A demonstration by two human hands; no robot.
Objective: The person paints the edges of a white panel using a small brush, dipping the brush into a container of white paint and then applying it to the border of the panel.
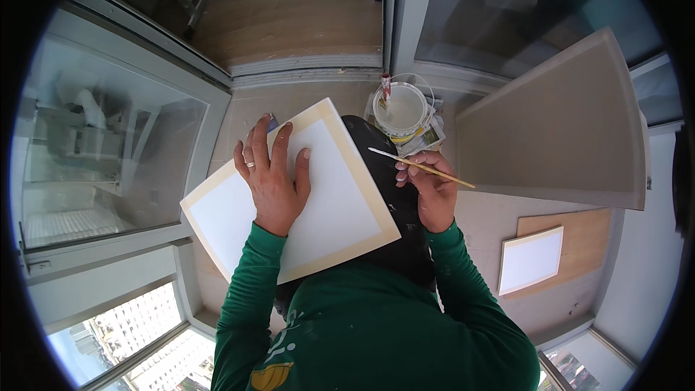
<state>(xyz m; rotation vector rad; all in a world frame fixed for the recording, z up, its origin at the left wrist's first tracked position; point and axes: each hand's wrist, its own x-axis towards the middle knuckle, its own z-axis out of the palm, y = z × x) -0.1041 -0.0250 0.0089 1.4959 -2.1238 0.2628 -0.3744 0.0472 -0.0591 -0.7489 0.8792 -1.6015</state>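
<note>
A white rectangular board (pixel 339 166) with a cream border lies tilted across my lap. My left hand (pixel 274 182) is spread over its upper left part, fingers stretched out, some fingertips reaching past the edge. A ring is on one finger. To the right of the board, my right hand (pixel 433 192) pinches a thin paintbrush (pixel 441 174) with a light wooden handle. Its white-coated tip points left, near the board's right edge and over my dark-clothed leg.
Beyond my knees stands a white paint bucket (pixel 400 110), a red-handled brush (pixel 385 87) leaning in it. At right, a large beige panel (pixel 550 130) stands upright. A smaller white board (pixel 532 259) lies on brown cardboard (pixel 590 246). A glazed door (pixel 123 137) is at left.
</note>
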